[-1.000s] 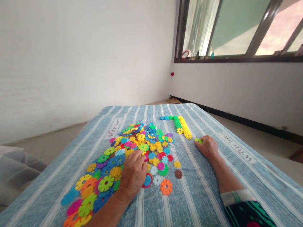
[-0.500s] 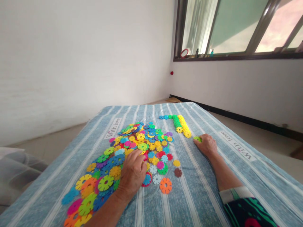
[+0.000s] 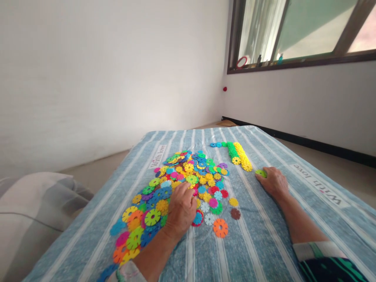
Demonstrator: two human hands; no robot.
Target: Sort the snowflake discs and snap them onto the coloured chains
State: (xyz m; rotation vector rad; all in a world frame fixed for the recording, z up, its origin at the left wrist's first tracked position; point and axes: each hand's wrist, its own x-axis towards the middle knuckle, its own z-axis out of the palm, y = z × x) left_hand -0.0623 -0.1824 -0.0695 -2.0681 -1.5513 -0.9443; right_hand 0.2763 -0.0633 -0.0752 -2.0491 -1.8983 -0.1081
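Observation:
A heap of coloured plastic snowflake discs [image 3: 182,180] lies spread on a blue striped bed cover [image 3: 258,243]. My left hand [image 3: 181,209] rests on the near part of the heap, fingers curled down onto the discs. My right hand [image 3: 274,183] lies on the cover to the right, its fingers closed round a light green disc [image 3: 261,172]. Just beyond that hand runs a row of joined discs, green [image 3: 232,149] and yellow [image 3: 242,155], with a few blue ones at its far end.
An orange disc [image 3: 220,227], a brown disc [image 3: 235,213] and a white disc [image 3: 209,218] lie loose near my left hand. A grey pillow [image 3: 32,211] sits off the bed's left side. White walls and a window sill with small items stand beyond.
The view has swung to the left, so everything sits further right in frame. Both hands keep their places on the cover and the heap.

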